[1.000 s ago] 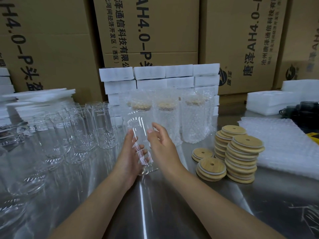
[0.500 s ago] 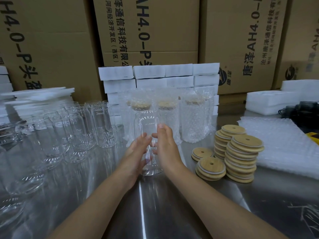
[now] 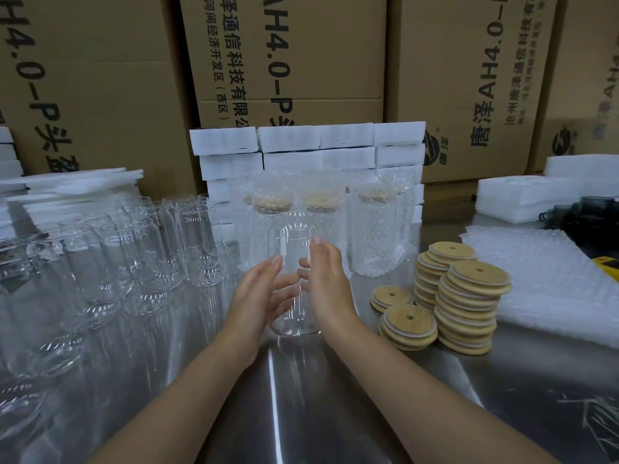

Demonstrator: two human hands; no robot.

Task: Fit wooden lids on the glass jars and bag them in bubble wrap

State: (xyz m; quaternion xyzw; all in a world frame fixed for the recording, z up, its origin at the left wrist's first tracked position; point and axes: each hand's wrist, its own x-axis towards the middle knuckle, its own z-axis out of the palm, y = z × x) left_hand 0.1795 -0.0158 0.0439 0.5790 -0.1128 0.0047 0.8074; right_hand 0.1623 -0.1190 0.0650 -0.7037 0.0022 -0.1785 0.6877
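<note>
A clear, lidless glass jar (image 3: pixel 292 233) stands upright on the steel table (image 3: pixel 335 396), between my two hands. My left hand (image 3: pixel 258 298) wraps its lower left side, fingers showing through the glass. My right hand (image 3: pixel 330 283) holds its right side, thumb in front and fingertips near the shoulder. Stacks of round wooden lids (image 3: pixel 469 296) with centre holes stand to the right. A flat pile of bubble-wrap bags (image 3: pixel 542 283) lies further right. Three lidded jars in bubble wrap (image 3: pixel 378 229) stand behind.
Several empty glass jars (image 3: pixel 150 256) crowd the left of the table. White foam blocks (image 3: pixel 301 145) and cardboard boxes (image 3: pixel 301 61) line the back. Foam sheets (image 3: pixel 67 192) are piled far left, dark cups (image 3: pixel 586 212) and foam trays (image 3: pixel 522 199) far right.
The jar was tilted and held lower in both hands; it has been turned upright and moved slightly right and away, now standing on the table.
</note>
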